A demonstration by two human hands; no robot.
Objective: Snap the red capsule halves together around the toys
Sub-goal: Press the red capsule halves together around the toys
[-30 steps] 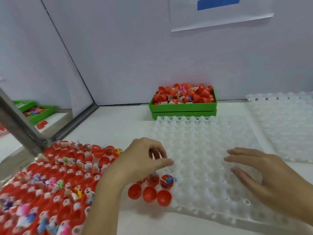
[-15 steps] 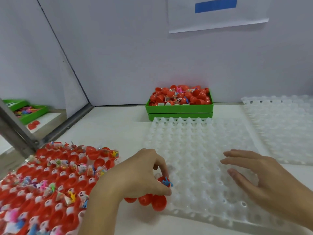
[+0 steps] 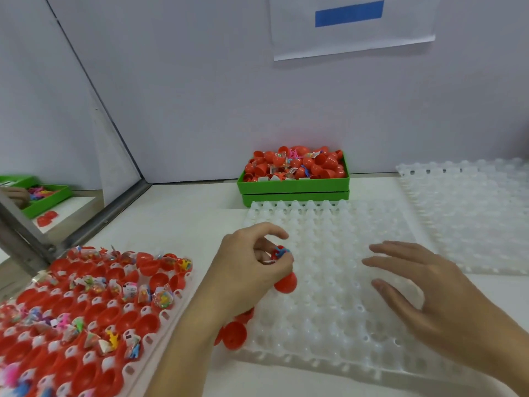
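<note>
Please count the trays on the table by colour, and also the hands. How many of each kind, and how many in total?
White cell trays: 3 (left one filled, middle, right)
Green trays, stacked: 2 (upper, lower)
Hands: 2 (left hand, right hand)
Total: 7

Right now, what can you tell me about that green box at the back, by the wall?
The green box sits on the white table against the back wall, just behind the clear dimpled tray. It looks like two shallow, bright green plastic trays, one stacked on the other, with a seam between them. The upper one is heaped with red capsule halves mixed with small wrapped toys. Neither hand touches it.
</note>
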